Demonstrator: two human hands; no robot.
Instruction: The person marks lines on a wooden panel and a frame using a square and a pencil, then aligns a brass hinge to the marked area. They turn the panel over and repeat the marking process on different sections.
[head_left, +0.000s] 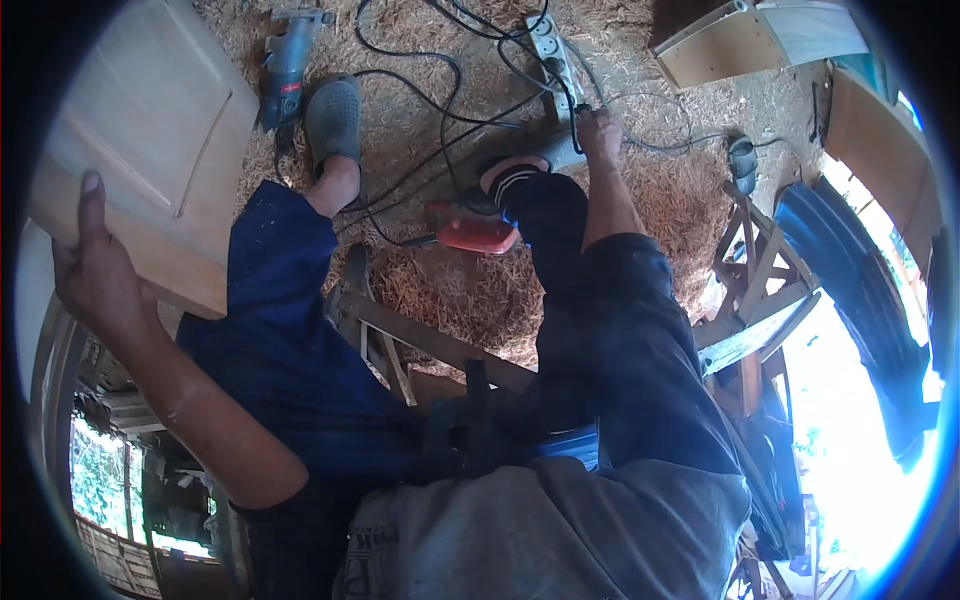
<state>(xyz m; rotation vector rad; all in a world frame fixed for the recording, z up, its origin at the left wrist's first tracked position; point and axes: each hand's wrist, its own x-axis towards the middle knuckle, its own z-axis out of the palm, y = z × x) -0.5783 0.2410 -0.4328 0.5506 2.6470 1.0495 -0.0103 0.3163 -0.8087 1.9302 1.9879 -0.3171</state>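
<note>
My left hand (105,280) grips the near edge of a pale wooden panel (150,110) with a raised section, one finger stretched along its face. The panel leans at the left beside my leg; the fingers underneath it are hidden. Further out, my right hand (600,138) is closed on a black cord (574,125), just short of a white power strip (552,62) on the ground. Whether a plug sits inside those fingers is too small to tell. Several dark cables loop around the strip.
Wood shavings (450,295) cover the ground. A grey power tool (286,70) lies by my left clog (333,112), and a red tool (477,232) between my feet. A wooden box-like piece (760,42) stands far right, above a wooden trestle (755,255) and a grey cylindrical tool (742,165).
</note>
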